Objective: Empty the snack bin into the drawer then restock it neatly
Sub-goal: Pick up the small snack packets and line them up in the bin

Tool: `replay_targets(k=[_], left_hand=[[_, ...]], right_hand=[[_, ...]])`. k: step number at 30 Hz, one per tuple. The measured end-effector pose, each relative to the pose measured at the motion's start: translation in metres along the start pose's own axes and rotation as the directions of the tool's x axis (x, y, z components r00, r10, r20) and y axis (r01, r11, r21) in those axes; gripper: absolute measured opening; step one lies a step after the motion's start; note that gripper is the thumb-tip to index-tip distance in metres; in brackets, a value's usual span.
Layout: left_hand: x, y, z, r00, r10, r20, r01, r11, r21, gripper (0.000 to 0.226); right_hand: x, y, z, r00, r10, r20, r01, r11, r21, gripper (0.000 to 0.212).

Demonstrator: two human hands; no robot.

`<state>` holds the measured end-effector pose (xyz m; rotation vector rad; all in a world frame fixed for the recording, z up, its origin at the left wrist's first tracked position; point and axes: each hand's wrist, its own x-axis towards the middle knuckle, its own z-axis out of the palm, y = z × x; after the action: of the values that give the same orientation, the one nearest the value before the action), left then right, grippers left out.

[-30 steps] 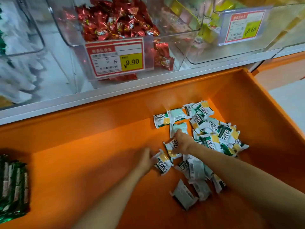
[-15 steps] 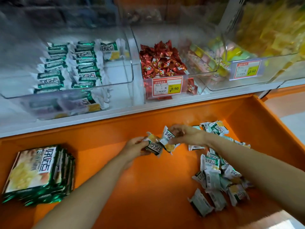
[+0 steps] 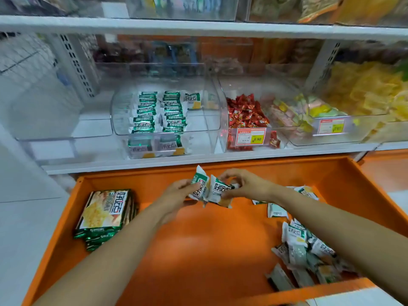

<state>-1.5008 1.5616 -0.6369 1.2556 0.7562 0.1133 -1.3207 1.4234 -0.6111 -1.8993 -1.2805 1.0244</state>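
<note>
Above the open orange drawer (image 3: 198,250), my left hand (image 3: 178,193) grips a white-and-green snack packet (image 3: 199,184). My right hand (image 3: 245,184) pinches a second snack packet (image 3: 217,192) right beside it. The two packets touch in mid-air over the drawer's back part. A loose pile of the same packets (image 3: 306,250) lies at the drawer's right side. The clear snack bin (image 3: 207,120) on the shelf above holds two neat rows of these packets (image 3: 159,111).
A stack of large green snack bags (image 3: 103,215) lies in the drawer's left end. Right of the snack bin stand a bin of red candies (image 3: 245,113) with a price tag and a bin of yellow and pastel sweets (image 3: 309,111). A white shelf edge (image 3: 198,162) overhangs the drawer's back.
Both hands picked packets off the drawer floor and lifted them together toward the drawer's back. The camera tilted up, bringing the shelf and bins into view.
</note>
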Motion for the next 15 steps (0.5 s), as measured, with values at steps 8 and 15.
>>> replay_targets(k=[8, 15], left_hand=[[-0.042, 0.032, 0.002, 0.984, 0.179, -0.016, -0.175, 0.974, 0.142, 0.037], [-0.070, 0.060, -0.019, 0.939, 0.328, 0.105, -0.344, 0.908, 0.238, 0.040]], right_hand=[[-0.015, -0.051, 0.004, 0.987, -0.158, -0.032, 0.153, 0.981, -0.121, 0.034], [-0.012, -0.096, 0.005, 0.938, -0.337, -0.085, 0.305, 0.917, -0.258, 0.029]])
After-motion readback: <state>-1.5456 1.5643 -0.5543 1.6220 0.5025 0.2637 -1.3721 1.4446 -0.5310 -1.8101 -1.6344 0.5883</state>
